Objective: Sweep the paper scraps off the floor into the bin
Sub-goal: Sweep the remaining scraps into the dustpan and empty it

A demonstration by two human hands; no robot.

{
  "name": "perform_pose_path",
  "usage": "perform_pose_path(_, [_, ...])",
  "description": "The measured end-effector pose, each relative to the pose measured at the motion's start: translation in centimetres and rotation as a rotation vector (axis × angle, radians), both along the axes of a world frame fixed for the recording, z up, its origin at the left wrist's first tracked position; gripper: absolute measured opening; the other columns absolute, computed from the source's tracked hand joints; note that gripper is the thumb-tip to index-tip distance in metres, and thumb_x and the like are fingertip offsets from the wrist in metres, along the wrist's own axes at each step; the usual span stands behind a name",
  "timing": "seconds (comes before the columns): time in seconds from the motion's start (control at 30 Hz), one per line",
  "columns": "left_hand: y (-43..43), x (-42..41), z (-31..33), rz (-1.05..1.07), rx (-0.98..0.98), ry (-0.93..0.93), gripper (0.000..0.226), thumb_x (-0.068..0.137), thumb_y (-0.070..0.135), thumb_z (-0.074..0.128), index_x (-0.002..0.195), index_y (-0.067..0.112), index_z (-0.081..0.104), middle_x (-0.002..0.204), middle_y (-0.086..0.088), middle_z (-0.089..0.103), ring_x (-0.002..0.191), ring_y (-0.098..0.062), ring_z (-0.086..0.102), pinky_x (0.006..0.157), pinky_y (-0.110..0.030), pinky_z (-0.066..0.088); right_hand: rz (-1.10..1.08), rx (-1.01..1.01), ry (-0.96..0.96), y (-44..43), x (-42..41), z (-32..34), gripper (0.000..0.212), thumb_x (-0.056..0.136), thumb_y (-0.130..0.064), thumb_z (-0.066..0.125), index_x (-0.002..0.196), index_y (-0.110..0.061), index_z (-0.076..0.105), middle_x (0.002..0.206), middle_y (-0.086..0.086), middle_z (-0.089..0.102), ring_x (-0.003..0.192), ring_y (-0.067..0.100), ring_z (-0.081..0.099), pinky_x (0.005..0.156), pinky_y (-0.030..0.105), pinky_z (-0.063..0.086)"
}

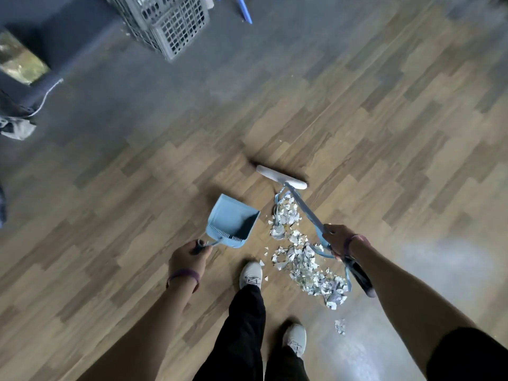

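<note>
A trail of torn paper scraps (302,257) lies on the wooden floor in front of my feet. My right hand (339,239) grips the light blue handle of a broom (281,177), whose white head rests on the floor just beyond the scraps. My left hand (189,257) grips the handle of a light blue dustpan (233,220), which sits left of the scraps with its open mouth turned toward them. A grey lattice bin (170,20) stands at the top of the view, well beyond the broom.
My white shoes (250,274) stand beside the scrap pile. One stray scrap (340,325) lies nearer to me on the right. A blue stick (244,9) lies by the bin. Dark furniture and a white cord (46,97) occupy the far left.
</note>
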State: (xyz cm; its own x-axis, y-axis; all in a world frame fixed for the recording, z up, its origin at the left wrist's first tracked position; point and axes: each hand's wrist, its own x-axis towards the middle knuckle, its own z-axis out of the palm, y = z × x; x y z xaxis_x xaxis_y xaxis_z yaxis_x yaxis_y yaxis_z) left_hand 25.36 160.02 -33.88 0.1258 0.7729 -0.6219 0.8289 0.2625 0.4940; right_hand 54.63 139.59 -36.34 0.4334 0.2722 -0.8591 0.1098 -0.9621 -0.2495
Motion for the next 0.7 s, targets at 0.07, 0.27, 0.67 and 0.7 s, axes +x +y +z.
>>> perform_pose_path(0.07, [0.1, 0.5, -0.1, -0.043, 0.021, 0.007, 0.01, 0.081, 0.026, 0.07, 0.077, 0.016, 0.069, 0.07, -0.006, 0.065, 0.072, -0.025, 0.058, 0.066, -0.027, 0.04, 0.068, -0.064, 0.004, -2.1, -0.4, -1.2, 0.036, 0.1, -0.016, 0.041, 0.134, -0.014, 0.051, 0.093, 0.01, 0.063, 0.078, 0.025, 0.061, 0.074, 0.035, 0.051])
perform_pose_path(0.27, [0.1, 1.3, -0.4, -0.094, 0.003, 0.053, 0.026, 0.064, 0.041, 0.065, 0.065, 0.016, 0.065, 0.071, -0.018, 0.067, 0.058, -0.025, 0.052, 0.06, -0.03, 0.042, 0.201, -0.248, -0.014, -9.7, -2.9, -0.7, 0.046, 0.098, -0.018, 0.04, 0.141, -0.031, 0.043, 0.127, 0.008, 0.06, 0.114, 0.025, 0.06, 0.083, 0.023, 0.045])
perform_pose_path(0.67, [-5.6, 1.1, 1.5, -0.297, 0.062, 0.137, 0.026, 0.071, 0.036, 0.07, 0.065, 0.012, 0.064, 0.076, -0.019, 0.07, 0.073, -0.039, 0.068, 0.066, -0.037, 0.054, 0.045, -0.345, 0.078, -27.9, -15.1, 4.7, 0.036, 0.081, -0.007, 0.049, 0.111, -0.027, 0.056, 0.093, -0.001, 0.059, 0.084, 0.016, 0.065, 0.071, 0.024, 0.049])
perform_pose_path(0.7, [-6.5, 0.7, 1.5, -0.301, 0.065, 0.131, 0.026, 0.07, 0.037, 0.071, 0.065, 0.013, 0.064, 0.077, -0.019, 0.07, 0.073, -0.039, 0.068, 0.065, -0.036, 0.054, 0.03, -0.323, 0.082, -28.9, -16.2, 5.4, 0.024, 0.085, -0.006, 0.046, 0.097, -0.025, 0.053, 0.092, -0.001, 0.054, 0.086, 0.014, 0.063, 0.067, 0.022, 0.045])
